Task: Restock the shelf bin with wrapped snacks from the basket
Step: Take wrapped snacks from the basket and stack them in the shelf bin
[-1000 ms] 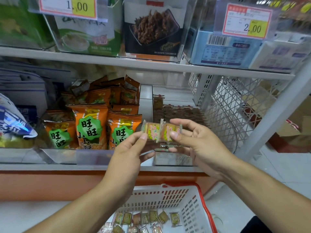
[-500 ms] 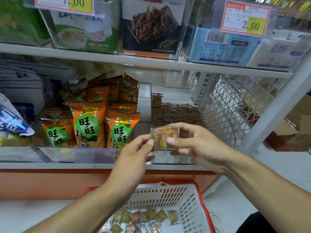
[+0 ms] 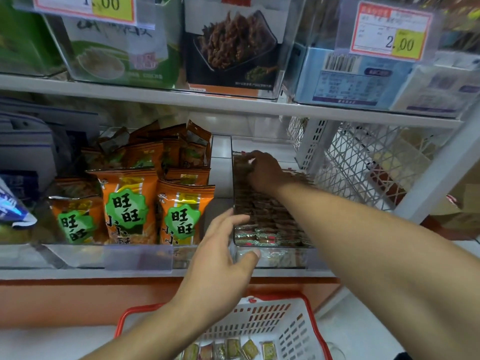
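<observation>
Shelf, lower tier: clear bin at right, filled with rows of small wrapped snacks.

Right hand: deep at the back of the bin, fingers curled down onto the rear snacks; too shadowed to tell whether anything is pinched. Forearm stretched across the bin from lower right.

Left hand: at the bin's front left corner, fingers relaxed and spread, fingertips against the left wall, thumb against the front wall; holding nothing.

Left of bin, same tier: orange packs with green badges, upright in front, more heaped behind, kept back by a clear front rail. Blue-and-white bag at far left edge.

Upper tier: clear bins with green boxes, one dark box picturing brown strips, pale blue boxes. Price tags: "1.00" at upper left, "2.00" at upper right.

Right end of shelf: white mesh panel.

Below shelf: white basket with red rim, on the floor beneath the left forearm; inside, loose sweets in green and brownish wrappers along the bottom.
</observation>
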### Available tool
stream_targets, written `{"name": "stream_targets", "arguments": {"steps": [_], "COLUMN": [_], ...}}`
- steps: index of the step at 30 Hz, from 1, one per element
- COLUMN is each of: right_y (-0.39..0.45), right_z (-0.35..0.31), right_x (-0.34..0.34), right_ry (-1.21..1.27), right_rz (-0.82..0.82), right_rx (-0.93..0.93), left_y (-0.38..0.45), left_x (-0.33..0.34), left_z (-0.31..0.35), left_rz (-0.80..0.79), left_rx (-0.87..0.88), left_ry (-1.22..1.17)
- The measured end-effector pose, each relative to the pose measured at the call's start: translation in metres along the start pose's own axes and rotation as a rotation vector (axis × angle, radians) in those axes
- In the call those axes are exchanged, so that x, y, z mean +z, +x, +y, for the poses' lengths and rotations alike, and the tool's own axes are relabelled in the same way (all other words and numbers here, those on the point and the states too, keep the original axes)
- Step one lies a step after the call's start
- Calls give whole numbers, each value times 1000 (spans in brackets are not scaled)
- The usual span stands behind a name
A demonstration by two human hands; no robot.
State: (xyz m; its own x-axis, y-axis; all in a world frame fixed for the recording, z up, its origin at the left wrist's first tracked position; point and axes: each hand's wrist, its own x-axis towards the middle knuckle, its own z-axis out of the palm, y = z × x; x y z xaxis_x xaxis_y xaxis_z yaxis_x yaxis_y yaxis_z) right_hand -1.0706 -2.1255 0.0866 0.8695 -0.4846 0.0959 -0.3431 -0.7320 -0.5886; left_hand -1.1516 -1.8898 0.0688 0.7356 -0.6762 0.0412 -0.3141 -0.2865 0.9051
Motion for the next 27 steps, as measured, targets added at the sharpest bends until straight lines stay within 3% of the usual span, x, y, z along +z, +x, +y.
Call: {"name": "stream_targets", "arguments": {"steps": [6,16,19,21,23,25,27], "right_y": [4,2,-9,-27,-60,-107,-155], "right_z": [7,6,-8,-28,-49,-61,-61], "right_x": [22,27,16,6,-3,2,30], "right_ry": [219,186,194,331,546,654,659], "right_rz": [82,86,176,405,673,819,781], "right_rx": [250,217,205,122,-164,-488,-682], "left_y": [1,-1,-7,-12,-21,-31,-41], "left_x": [0,-1,-6,-11,-15,-16,-13], "left_z": [0,-6,0,2,0,-11,-32], "left_rz": [-64,-75,24,97,29,-186,-456], "left_rx": [-11,22,52,89,84,-17,-164], "left_ry": [21,59,113,158,270,444,662]}}
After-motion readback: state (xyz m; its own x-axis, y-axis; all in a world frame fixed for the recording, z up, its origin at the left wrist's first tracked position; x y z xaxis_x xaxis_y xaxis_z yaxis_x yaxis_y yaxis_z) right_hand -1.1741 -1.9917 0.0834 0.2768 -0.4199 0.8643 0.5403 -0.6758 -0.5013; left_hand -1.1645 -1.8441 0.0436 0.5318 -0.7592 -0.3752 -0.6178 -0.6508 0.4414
